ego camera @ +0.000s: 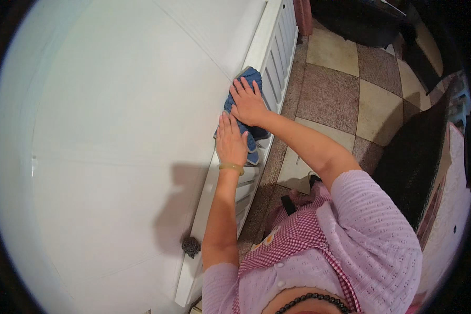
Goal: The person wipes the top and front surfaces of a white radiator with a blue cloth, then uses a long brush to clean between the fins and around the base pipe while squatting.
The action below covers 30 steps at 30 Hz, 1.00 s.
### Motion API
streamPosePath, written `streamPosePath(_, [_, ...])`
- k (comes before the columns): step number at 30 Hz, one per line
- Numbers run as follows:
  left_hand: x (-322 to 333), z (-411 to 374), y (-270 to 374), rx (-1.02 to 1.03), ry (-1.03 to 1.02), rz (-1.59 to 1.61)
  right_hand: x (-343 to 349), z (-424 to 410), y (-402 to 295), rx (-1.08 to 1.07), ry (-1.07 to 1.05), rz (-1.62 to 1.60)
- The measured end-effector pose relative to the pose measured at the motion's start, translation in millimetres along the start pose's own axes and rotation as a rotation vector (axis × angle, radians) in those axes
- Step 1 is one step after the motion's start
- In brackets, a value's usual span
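Observation:
A blue cloth (pixel 251 74) lies bunched along the white ledge (pixel 204 219) on top of a ribbed white panel beside the wall. My right hand (pixel 247 101) presses flat on its upper part with the fingers spread. Just below, my left hand (pixel 232 143), with a pale bangle at the wrist, rests palm down on the cloth's wall-side edge. Folds of the cloth hang over the ledge's front. Neither hand's fingers are closed round it.
A dark scouring pad (pixel 191 247) sits on the ledge near my left elbow. The white wall (pixel 121 117) rises alongside. Checkered floor tiles (pixel 329 92) spread to the right, with a black chair-like object (pixel 408 165) and other dark furniture beyond.

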<state>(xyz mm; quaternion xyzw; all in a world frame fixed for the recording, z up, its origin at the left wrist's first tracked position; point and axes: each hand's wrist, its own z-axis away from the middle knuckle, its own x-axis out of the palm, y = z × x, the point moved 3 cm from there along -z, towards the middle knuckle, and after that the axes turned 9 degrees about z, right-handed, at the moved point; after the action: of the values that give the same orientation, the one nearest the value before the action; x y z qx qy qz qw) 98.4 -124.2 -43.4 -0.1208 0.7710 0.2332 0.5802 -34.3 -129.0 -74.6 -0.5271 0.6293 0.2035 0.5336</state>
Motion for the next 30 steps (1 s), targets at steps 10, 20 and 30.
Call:
streamPosePath(10, [26.0,-40.9,-1.1,0.005,0.029,0.056,18.5,-31.0,32.3,0.015,0.048,0.066])
streamPosePath(20, [11.0,-1.9,11.9,-0.130,0.046,0.083,-0.4,4.5,2.8,-0.033,0.015,-0.039])
streamPosePath(30, [-12.7,85.2,20.8,-0.375,0.015,-0.088,-12.0,54.0,-42.6,-0.336,-0.049,-0.176])
